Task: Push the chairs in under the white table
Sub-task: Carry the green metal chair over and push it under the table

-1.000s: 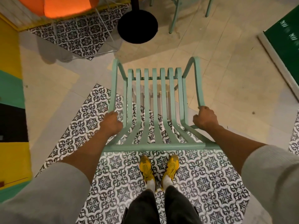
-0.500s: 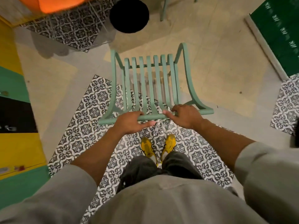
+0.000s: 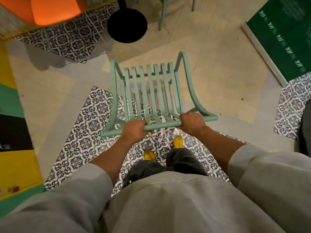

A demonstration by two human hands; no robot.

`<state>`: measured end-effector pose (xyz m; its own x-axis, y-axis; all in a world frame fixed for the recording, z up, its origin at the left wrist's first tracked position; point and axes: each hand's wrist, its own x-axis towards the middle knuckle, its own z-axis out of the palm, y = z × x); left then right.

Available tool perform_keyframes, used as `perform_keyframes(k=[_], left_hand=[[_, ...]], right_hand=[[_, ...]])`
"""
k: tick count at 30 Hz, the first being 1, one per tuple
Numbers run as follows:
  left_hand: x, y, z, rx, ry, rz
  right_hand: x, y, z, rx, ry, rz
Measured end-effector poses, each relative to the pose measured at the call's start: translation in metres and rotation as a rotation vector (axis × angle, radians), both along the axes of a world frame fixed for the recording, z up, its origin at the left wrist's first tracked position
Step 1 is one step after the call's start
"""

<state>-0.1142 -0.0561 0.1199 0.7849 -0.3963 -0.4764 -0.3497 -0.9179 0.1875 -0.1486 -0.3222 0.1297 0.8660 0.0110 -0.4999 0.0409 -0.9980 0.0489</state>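
A mint-green slatted metal chair (image 3: pixel 151 91) stands in front of me, seen from above, its seat pointing away. My left hand (image 3: pixel 133 129) grips the top rail of its backrest left of the middle. My right hand (image 3: pixel 191 121) grips the same rail toward the right. The black round table base (image 3: pixel 127 25) sits on the floor just beyond the chair, its pole rising out of view. The white table top is not in view.
A second mint chair's legs (image 3: pixel 160 17) stand at the top right of the base. An orange seat (image 3: pixel 53 10) is at top left. A green panel (image 3: pixel 284 36) lies on the right, a coloured wall (image 3: pixel 11 132) on the left. My yellow shoes (image 3: pixel 177 142) stand on patterned tiles.
My hands went from the armrests to the top rail, and now sit farther apart on it. My right foot has stepped forward.
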Motion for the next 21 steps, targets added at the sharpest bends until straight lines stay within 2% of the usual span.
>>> perform_keyframes(k=[14, 21], left_hand=[[0.056, -0.063, 0.015, 0.106, 0.111, 0.162], [0.084, -0.105, 0.016, 0.06, 0.095, 0.268]], right_hand=[[0.08, -0.053, 0.006, 0.027, 0.087, 0.071], [0.133, -0.094, 0.01, 0.04, 0.103, 0.126]])
